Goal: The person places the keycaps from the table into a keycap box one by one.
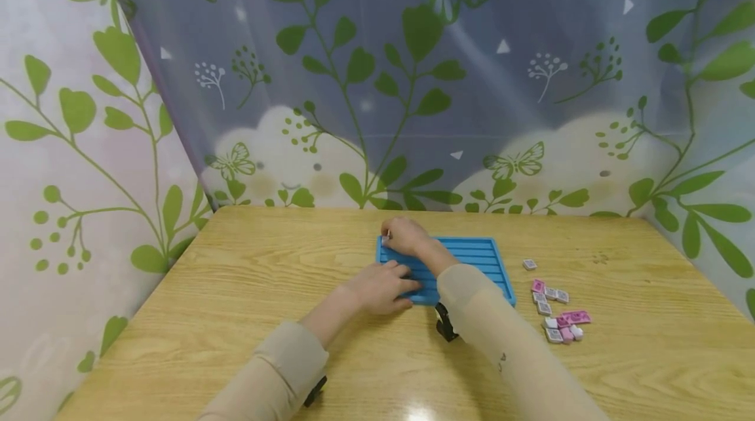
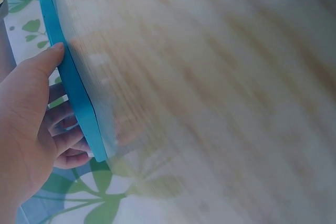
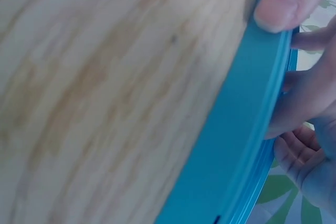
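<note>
Hanging across the top of the head view, a leaf-and-butterfly cloth (image 1: 377,47) backs the wooden table (image 1: 236,263). A pale right sleeve (image 1: 501,336) slants up from the lower right; it and the bare forearm block part of the blue tray (image 1: 503,270) at center. The left hand (image 1: 380,286) grips the tray's lower left edge, thumb outside, fingers over the rim. The right hand (image 1: 407,236) bends over its upper left corner, pinching a small pale piece (image 1: 386,241). Pink and white tiles (image 1: 544,309) lie loose at right.
</note>
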Demonstrator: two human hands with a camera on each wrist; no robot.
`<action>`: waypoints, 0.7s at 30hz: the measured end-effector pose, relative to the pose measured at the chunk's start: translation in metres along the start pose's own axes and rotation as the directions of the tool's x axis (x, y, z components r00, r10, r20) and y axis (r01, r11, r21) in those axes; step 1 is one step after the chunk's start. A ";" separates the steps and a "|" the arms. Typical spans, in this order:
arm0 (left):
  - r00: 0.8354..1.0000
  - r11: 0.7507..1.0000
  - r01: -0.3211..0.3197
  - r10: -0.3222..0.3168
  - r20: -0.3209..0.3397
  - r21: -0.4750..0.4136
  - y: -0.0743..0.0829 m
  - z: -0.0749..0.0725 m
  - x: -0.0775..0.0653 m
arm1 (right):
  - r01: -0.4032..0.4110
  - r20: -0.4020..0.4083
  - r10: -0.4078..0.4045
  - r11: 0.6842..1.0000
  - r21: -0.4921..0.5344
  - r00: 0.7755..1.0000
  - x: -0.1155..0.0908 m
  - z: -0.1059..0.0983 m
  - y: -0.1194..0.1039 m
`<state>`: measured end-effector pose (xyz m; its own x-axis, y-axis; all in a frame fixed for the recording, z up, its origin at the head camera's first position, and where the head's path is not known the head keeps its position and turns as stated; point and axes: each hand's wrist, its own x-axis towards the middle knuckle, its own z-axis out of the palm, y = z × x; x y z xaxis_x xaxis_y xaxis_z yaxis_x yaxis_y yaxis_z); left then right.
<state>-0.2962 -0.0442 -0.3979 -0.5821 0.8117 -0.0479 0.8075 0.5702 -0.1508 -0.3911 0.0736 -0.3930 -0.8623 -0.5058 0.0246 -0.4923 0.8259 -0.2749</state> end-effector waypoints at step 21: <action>1.000 1.000 -0.003 0.003 -0.015 0.010 0.000 0.003 0.000 | -0.009 -0.027 0.010 1.000 0.025 1.000 -0.001 0.002 -0.003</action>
<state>-0.2962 -0.0444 -0.4013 -0.5783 0.8151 -0.0335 0.8081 0.5667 -0.1607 -0.3885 0.0711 -0.3942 -0.8698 -0.4910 0.0475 -0.4814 0.8240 -0.2987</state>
